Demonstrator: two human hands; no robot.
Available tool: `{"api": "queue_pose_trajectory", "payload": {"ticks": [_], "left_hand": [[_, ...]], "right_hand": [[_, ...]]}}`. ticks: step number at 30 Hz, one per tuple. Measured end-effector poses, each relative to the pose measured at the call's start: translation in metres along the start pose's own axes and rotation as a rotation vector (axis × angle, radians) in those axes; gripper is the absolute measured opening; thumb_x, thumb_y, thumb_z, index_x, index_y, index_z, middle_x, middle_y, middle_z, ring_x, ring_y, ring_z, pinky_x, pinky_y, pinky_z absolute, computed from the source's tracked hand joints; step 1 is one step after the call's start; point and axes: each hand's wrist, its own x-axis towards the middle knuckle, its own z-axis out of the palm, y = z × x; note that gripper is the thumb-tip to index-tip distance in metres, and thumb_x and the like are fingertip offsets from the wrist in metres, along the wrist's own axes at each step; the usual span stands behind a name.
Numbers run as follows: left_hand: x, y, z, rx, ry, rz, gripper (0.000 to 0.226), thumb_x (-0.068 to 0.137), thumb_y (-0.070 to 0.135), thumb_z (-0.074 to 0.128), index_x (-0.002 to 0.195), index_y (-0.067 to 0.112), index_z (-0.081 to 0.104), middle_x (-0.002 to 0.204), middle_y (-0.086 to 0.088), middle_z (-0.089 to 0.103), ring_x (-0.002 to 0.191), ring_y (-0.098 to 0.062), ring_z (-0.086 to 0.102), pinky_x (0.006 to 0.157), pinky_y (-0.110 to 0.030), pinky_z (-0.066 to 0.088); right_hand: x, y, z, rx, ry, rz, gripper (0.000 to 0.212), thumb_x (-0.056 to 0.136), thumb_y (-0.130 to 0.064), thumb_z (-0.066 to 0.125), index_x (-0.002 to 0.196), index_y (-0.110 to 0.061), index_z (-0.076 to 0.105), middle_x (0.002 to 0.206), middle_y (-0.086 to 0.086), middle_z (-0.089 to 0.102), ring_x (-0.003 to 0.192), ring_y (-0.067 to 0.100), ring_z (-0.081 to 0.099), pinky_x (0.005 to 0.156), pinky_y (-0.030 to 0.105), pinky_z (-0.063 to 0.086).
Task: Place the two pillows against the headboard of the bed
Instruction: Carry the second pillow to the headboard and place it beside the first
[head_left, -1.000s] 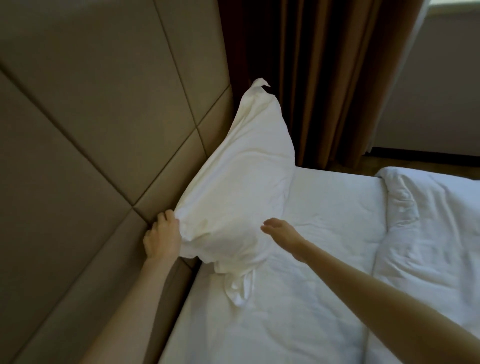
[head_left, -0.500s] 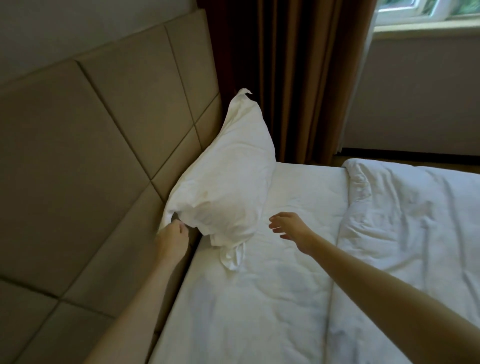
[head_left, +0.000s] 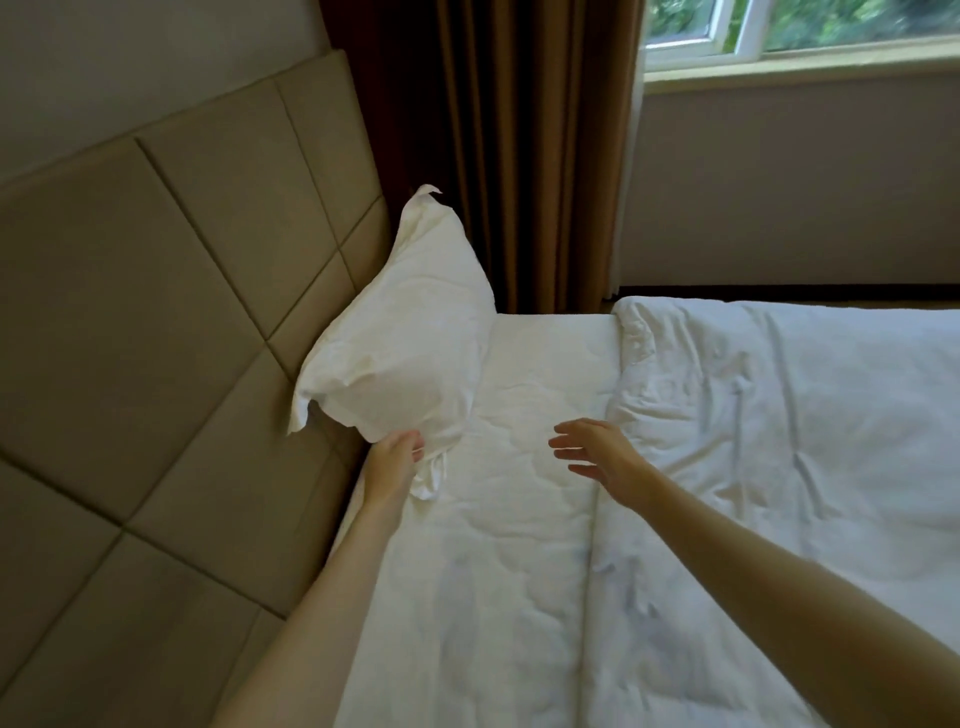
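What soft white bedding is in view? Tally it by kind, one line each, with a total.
Pillow: 1, leaning on the headboard, left hand at its lower corner
Duvet: 1, bunched on the bed's right side
Sheet: 1
Total: 3
The right hand is open, holding nothing.

Both bare arms reach forward over the bed (head_left: 519, 597). The left hand (head_left: 392, 460) lies near the bed's headboard-side edge, fingers curled and pinching white fabric. The right hand (head_left: 597, 452) hovers over the bed's middle, palm down, fingers (head_left: 563, 441) spread and loose, gripping nothing.
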Motion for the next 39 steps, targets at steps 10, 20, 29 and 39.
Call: {"api": "queue_pose_trajectory", "payload": {"ticks": [10, 20, 29, 39], "left_hand": [[-0.102, 0.005, 0.143, -0.057, -0.169, -0.017, 0.015, 0.091, 0.017, 0.049, 0.095, 0.013, 0.062, 0.096, -0.006, 0.064, 0.086, -0.017, 0.061, 0.070, -0.028, 0.040], [-0.203, -0.011, 0.319, -0.030, -0.363, -0.049, 0.025, 0.094, 0.017, 0.043, 0.105, 0.007, 0.062, 0.104, -0.010, 0.065, 0.093, -0.023, 0.062, 0.079, -0.031, 0.043], [-0.286, -0.042, 0.481, 0.092, -0.610, -0.041, 0.026, 0.095, 0.021, 0.041, 0.109, 0.009, 0.060, 0.110, -0.009, 0.065, 0.098, -0.022, 0.062, 0.085, -0.032, 0.043], [-0.349, -0.104, 0.610, 0.476, -0.812, 0.071, 0.037, 0.094, 0.028, 0.044, 0.127, 0.013, 0.051, 0.129, -0.010, 0.057, 0.117, -0.026, 0.054, 0.101, -0.041, 0.043]], "right_hand": [[-0.058, 0.033, -0.149, 0.089, 0.186, 0.006, 0.028, 0.093, -0.019, 0.050, 0.112, -0.003, 0.062, 0.108, 0.015, 0.067, 0.100, 0.028, 0.062, 0.095, 0.040, 0.046], [-0.124, 0.076, -0.345, 0.222, 0.434, -0.019, 0.018, 0.091, -0.019, 0.052, 0.102, -0.008, 0.062, 0.106, 0.016, 0.066, 0.098, 0.028, 0.061, 0.091, 0.040, 0.044], [-0.185, 0.147, -0.502, 0.373, 0.746, 0.021, 0.009, 0.090, -0.018, 0.053, 0.090, -0.013, 0.060, 0.092, 0.010, 0.061, 0.088, 0.025, 0.057, 0.070, 0.032, 0.044], [-0.225, 0.242, -0.616, 0.364, 1.121, 0.164, 0.015, 0.086, -0.016, 0.059, 0.098, -0.006, 0.060, 0.090, 0.012, 0.057, 0.085, 0.025, 0.052, 0.071, 0.034, 0.040]]}}
